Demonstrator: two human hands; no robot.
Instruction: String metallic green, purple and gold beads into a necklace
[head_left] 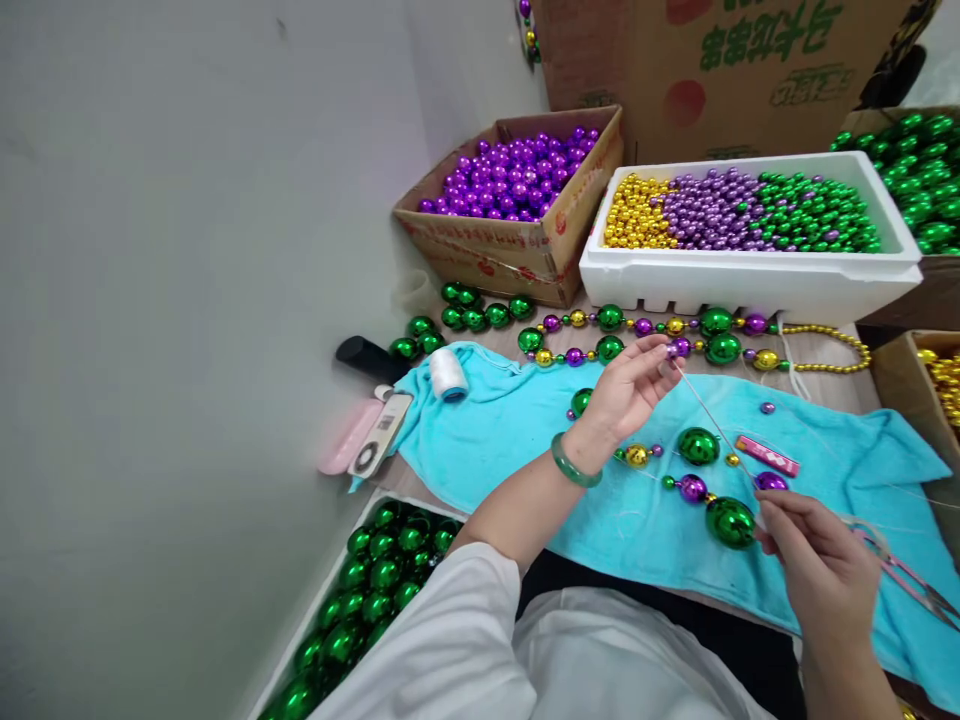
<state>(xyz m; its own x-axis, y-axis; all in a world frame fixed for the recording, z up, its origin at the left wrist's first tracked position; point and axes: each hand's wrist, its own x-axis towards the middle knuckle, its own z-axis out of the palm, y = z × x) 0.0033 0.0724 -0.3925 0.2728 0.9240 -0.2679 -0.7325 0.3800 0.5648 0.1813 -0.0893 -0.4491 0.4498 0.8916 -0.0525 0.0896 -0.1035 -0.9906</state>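
My left hand [628,388], with a green bangle at the wrist, is raised over a turquoise towel [525,440] and pinches a small purple bead [679,347] at the top of a long needle [712,420]. My right hand [814,560] pinches the needle's lower end and also carries small scissors [907,580]. A part-strung strand of green, purple and gold beads [705,490] lies on the towel between my hands.
A finished bead strand [675,335] lies behind the towel. A white foam box [750,265] holds gold, purple and green beads. A cardboard box of purple beads [517,180] sits left of it. A tray of green balls [375,580], a thread spool [448,375], and a pink lighter [766,455] are nearby.
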